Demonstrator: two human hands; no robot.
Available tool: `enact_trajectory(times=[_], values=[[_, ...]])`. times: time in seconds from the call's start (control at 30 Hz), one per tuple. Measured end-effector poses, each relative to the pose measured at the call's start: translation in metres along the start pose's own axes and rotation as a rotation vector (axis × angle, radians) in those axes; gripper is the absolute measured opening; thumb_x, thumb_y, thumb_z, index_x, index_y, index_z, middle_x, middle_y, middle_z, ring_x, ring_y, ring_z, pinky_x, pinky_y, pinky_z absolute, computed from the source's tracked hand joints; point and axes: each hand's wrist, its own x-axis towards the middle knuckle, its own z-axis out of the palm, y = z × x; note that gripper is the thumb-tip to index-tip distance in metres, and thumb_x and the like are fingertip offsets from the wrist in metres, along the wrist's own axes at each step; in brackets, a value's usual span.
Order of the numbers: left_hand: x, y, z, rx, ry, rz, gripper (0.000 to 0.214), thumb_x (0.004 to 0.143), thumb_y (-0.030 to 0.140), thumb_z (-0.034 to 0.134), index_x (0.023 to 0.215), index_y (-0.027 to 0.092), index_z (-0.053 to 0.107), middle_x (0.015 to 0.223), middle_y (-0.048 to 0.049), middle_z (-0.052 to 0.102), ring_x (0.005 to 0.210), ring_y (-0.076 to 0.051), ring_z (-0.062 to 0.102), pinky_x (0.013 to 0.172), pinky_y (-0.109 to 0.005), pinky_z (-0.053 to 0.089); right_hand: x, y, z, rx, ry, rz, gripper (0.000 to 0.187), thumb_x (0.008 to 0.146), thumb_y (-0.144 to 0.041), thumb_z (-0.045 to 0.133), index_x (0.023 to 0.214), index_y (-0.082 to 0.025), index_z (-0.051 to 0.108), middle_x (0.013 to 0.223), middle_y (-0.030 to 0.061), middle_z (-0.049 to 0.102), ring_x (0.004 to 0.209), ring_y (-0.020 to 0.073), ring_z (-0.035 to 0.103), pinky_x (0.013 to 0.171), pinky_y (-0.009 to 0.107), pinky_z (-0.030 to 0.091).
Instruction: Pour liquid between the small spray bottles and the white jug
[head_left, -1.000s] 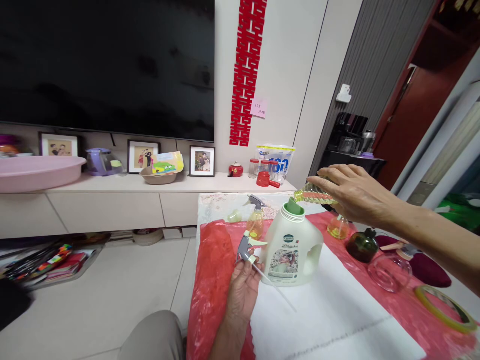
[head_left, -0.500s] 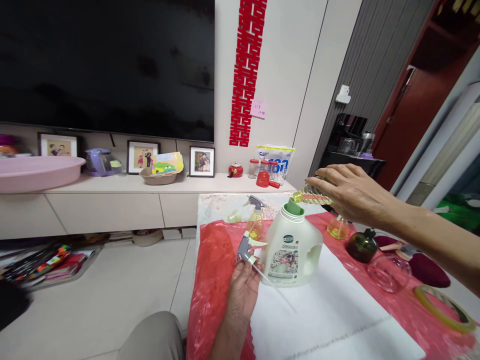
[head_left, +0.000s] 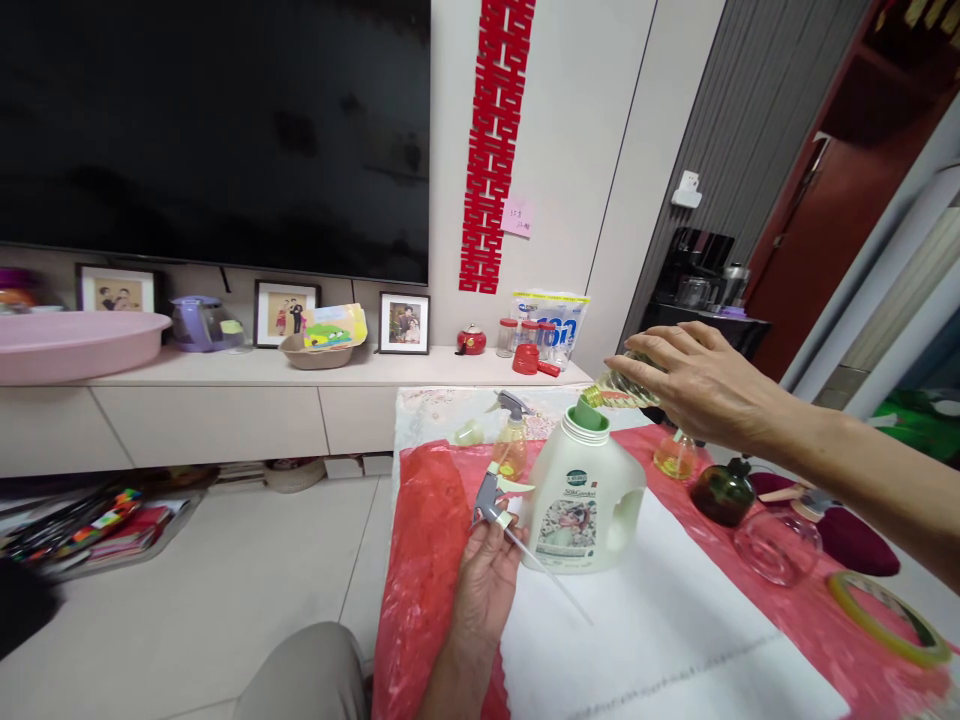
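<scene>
My right hand (head_left: 701, 385) is closed round a small clear bottle (head_left: 619, 390) of yellowish liquid, tipped on its side with its mouth over the green spout of a white detergent jug (head_left: 585, 498). The jug stands upright on a white cloth (head_left: 660, 620). My left hand (head_left: 484, 580) is closed on a grey and white spray trigger head (head_left: 495, 503) with a thin dip tube slanting down to the right, just left of the jug.
A red plastic sheet (head_left: 427, 560) covers the table. Behind the jug stands a small spray bottle (head_left: 511, 435). To the right lie a dark green round bottle (head_left: 724, 490), a clear round bottle (head_left: 780, 545), a small yellow-filled bottle (head_left: 675, 455) and a tape roll (head_left: 889, 615).
My right hand and the small bottle have shifted slightly left and up over the jug's spout. The left hand and the jug have not moved.
</scene>
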Motion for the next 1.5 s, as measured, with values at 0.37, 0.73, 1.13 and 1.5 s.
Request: enact_trajectory(times=[0.37, 0.73, 1.13, 1.5], values=[[0.001, 0.0, 0.0, -0.005, -0.001, -0.005, 0.016, 0.068, 0.011, 0.087, 0.078, 0.015, 0.075, 0.084, -0.006, 0.077, 0.08, -0.017, 0.074, 0.083, -0.03, 0.062, 0.002, 0.0, -0.004, -0.045, 0.009, -0.055, 0.05, 0.088, -0.008, 0.052, 0.135, -0.023, 0.055, 0.135, 0.0115, 0.053, 0.125, 0.0277, 0.047, 0.104, 0.048, 0.032], [0.0, 0.0, 0.002, -0.026, 0.018, -0.005, 0.015, 0.071, 0.007, 0.084, 0.079, 0.016, 0.074, 0.083, -0.0059, 0.078, 0.079, -0.018, 0.074, 0.082, -0.031, 0.062, 0.009, -0.006, -0.017, -0.11, 0.025, -0.115, 0.039, 0.097, -0.01, 0.043, 0.132, -0.021, 0.055, 0.133, 0.0122, 0.054, 0.128, 0.0281, 0.045, 0.106, 0.052, 0.034], [0.0, 0.0, 0.002, -0.017, 0.049, -0.006, 0.012, 0.074, 0.006, 0.08, 0.08, 0.015, 0.075, 0.082, -0.0063, 0.078, 0.078, -0.018, 0.074, 0.083, -0.031, 0.061, 0.009, -0.009, -0.023, -0.173, 0.026, -0.137, 0.041, 0.098, -0.009, 0.043, 0.135, -0.024, 0.052, 0.138, 0.0106, 0.051, 0.133, 0.0275, 0.043, 0.11, 0.056, 0.034], [0.001, 0.001, 0.001, -0.006, 0.051, 0.0, 0.01, 0.077, 0.007, 0.078, 0.079, 0.016, 0.074, 0.083, -0.0052, 0.077, 0.078, -0.016, 0.073, 0.086, -0.033, 0.059, -0.02, -0.014, 0.005, 0.188, -0.02, 0.214, 0.06, 0.082, -0.013, 0.054, 0.141, -0.025, 0.047, 0.137, 0.0099, 0.053, 0.12, 0.0286, 0.051, 0.091, 0.044, 0.043]])
